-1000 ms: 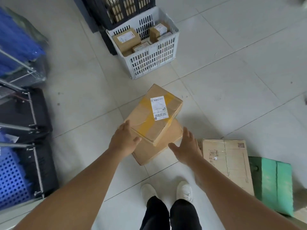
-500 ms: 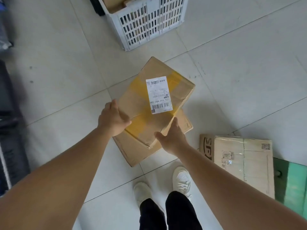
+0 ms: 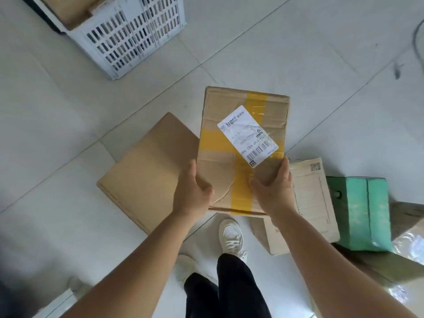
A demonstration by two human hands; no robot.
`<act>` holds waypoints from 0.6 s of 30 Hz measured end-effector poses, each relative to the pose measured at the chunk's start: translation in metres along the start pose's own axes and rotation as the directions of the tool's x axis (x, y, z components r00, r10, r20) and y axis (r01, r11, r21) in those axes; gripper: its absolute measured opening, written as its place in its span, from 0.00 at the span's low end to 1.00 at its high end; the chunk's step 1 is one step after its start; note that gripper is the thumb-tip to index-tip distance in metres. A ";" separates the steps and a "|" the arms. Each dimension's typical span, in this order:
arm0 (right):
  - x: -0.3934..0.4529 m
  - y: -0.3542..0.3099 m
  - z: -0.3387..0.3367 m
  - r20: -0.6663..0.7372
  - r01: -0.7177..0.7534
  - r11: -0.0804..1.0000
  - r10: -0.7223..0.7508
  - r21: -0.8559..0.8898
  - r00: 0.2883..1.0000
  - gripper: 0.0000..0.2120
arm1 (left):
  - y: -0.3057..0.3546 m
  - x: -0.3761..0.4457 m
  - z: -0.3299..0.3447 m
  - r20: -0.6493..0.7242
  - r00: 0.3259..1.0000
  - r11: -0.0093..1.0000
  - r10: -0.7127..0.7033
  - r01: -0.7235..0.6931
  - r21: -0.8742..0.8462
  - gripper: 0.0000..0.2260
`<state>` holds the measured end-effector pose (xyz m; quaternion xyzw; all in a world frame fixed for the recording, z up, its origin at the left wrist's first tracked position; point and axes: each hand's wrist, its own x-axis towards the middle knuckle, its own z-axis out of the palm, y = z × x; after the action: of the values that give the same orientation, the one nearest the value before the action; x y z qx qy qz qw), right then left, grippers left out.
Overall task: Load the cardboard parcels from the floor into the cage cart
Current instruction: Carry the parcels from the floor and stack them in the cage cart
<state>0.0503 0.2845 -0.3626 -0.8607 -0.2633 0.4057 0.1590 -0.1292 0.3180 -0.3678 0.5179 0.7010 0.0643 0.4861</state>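
Hands do the holding: the person's left hand [image 3: 192,193] and right hand [image 3: 274,191] grip the near end of a brown cardboard parcel with yellow tape and a white label [image 3: 241,148], thumbs on top and fingers curled under its sides, and it is up off the pale tiled floor [image 3: 57,125]. Under it a big flat plain brown cardboard box [image 3: 146,171] lies on the floor, with a pale taped cardboard box [image 3: 314,203] and a green box [image 3: 360,212] to the right and a white plastic crate with holes [image 3: 128,35] farther off.

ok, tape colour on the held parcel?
Yellow, crossing strips on the held parcel; head view shows it.
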 end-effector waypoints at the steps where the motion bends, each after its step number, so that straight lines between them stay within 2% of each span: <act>1: 0.002 0.006 -0.012 -0.035 -0.023 1.000 0.024 0.009 0.999 0.47 | 0.011 -0.003 0.011 0.030 0.999 1.000 0.017 -0.017 0.006 0.33; 6: 0.010 0.042 -0.056 -0.113 -0.161 0.987 0.158 -0.022 0.981 0.49 | 0.041 -0.020 0.063 0.203 0.978 0.997 0.051 -0.062 0.049 0.28; 10: 0.016 0.071 -0.073 -0.148 -0.219 0.973 0.206 -0.078 0.967 0.51 | 0.048 -0.025 0.093 0.322 0.945 0.992 0.050 -0.085 0.094 0.29; 15: 0.018 0.089 -0.071 -0.117 -0.183 0.973 0.167 -0.142 0.979 0.52 | 0.043 -0.025 0.105 0.401 0.916 0.962 0.031 -0.136 0.236 0.34; 18: 0.011 0.086 -0.063 -0.141 -0.135 0.949 0.098 -0.285 0.985 0.51 | 0.040 -0.028 0.101 0.449 0.892 0.949 0.059 -0.189 0.252 0.35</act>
<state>0.1333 0.2169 -0.3720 -0.9125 -0.2586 0.3163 0.0213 -0.0278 0.2723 -0.3794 0.6285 0.5413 -0.1248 0.5445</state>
